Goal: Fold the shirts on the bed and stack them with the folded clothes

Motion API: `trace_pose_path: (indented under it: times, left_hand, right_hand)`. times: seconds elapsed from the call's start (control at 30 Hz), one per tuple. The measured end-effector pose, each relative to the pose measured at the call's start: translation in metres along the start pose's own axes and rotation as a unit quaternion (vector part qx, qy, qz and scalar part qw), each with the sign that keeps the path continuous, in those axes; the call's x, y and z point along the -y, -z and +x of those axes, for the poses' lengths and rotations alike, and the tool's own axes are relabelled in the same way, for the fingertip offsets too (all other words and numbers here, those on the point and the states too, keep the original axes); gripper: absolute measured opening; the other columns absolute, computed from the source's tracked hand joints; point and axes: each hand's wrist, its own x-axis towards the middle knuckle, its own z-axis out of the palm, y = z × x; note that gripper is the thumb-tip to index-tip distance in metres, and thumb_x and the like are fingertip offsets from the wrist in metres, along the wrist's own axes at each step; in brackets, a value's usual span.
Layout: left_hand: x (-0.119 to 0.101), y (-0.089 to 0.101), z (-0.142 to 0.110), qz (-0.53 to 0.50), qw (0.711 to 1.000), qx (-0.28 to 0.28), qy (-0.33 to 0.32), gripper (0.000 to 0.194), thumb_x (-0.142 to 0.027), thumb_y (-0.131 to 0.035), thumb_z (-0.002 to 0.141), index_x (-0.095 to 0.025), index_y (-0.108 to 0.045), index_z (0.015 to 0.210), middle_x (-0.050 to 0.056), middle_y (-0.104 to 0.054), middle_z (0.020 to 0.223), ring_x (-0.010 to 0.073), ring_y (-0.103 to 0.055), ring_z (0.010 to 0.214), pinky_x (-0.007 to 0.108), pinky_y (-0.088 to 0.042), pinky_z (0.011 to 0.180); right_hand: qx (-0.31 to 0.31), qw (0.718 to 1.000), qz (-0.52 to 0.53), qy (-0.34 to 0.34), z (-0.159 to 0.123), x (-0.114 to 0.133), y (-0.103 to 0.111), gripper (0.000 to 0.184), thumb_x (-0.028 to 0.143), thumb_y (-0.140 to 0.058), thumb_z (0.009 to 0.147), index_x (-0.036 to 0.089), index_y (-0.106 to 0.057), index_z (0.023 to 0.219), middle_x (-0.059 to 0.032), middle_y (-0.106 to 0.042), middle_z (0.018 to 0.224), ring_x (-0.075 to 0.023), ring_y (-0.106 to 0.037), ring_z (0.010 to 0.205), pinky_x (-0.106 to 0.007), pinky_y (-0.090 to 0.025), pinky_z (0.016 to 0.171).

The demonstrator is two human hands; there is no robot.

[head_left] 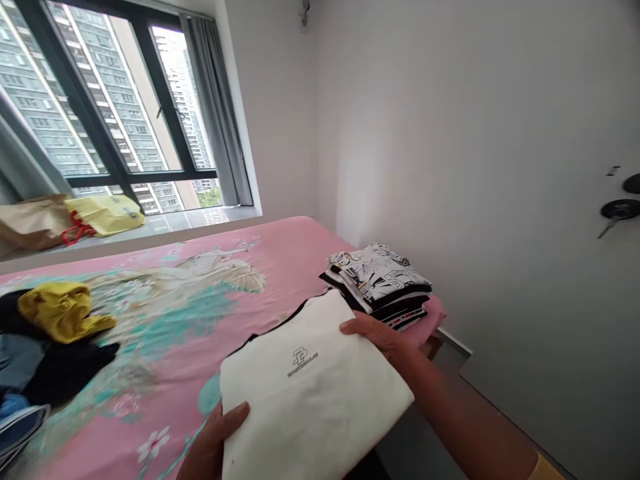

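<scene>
A folded white T-shirt (320,393) with a small dark logo and a black collar edge is held up over the near side of the bed. My left hand (215,433) grips its left side, thumb on top and the other fingers hidden underneath. On the upper right edge, my right hand (373,333) clamps it the same way, its fingers behind the cloth. Just beyond my right hand sits a stack of folded clothes (380,280), with a black-and-white patterned shirt on top.
A pink floral bedsheet (280,247) covers the bed. Loose clothes lie at the left, including a yellow garment (63,310) and black ones. On the windowsill (200,217) rest a yellow bag (107,213) and a brown paper bag (35,223). A white door with a handle (620,210) stands at right.
</scene>
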Motion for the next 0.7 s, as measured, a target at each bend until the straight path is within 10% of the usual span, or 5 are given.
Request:
trace_pose_path:
  times: [0.4, 0.53, 0.7]
  left_hand:
    - [-0.102, -0.243, 0.174, 0.145, 0.95, 0.179, -0.21, 0.062, -0.021, -0.07, 0.062, -0.015, -0.052, 0.121, 0.013, -0.068, 0.106, 0.0328, -0.063, 0.099, 0.043, -0.054, 0.084]
    - [-0.086, -0.272, 0.237, 0.144, 0.953, 0.168, -0.206, 0.061, -0.018, -0.068, 0.064, -0.018, -0.05, 0.121, 0.011, -0.066, 0.11, 0.0279, -0.065, 0.095, 0.041, -0.055, 0.08]
    - [-0.035, -0.255, 0.296, 0.192, 0.975, 0.061, -0.098, 0.05, -0.021, -0.069, 0.067, -0.02, -0.052, 0.114, 0.01, -0.065, 0.106, 0.0214, -0.066, 0.083, 0.035, -0.056, 0.069]
  right_hand:
    - [-0.035, 0.978, -0.116, 0.17, 0.007, 0.22, 0.166, 0.041, 0.019, -0.056, 0.074, 0.01, -0.054, 0.114, -0.0111, -0.069, 0.097, -0.0246, -0.065, 0.088, -0.042, -0.052, 0.081]
    - [-0.058, 0.973, -0.126, 0.183, 0.026, 0.228, 0.239, 0.042, 0.019, -0.06, 0.074, 0.012, -0.054, 0.114, -0.0104, -0.069, 0.096, -0.0234, -0.066, 0.084, -0.042, -0.053, 0.08]
    - [-0.148, 0.978, -0.127, 0.078, 0.048, 0.177, 0.32, 0.042, 0.023, -0.067, 0.073, 0.013, -0.055, 0.112, -0.0111, -0.069, 0.098, -0.0191, -0.066, 0.078, -0.037, -0.054, 0.078]
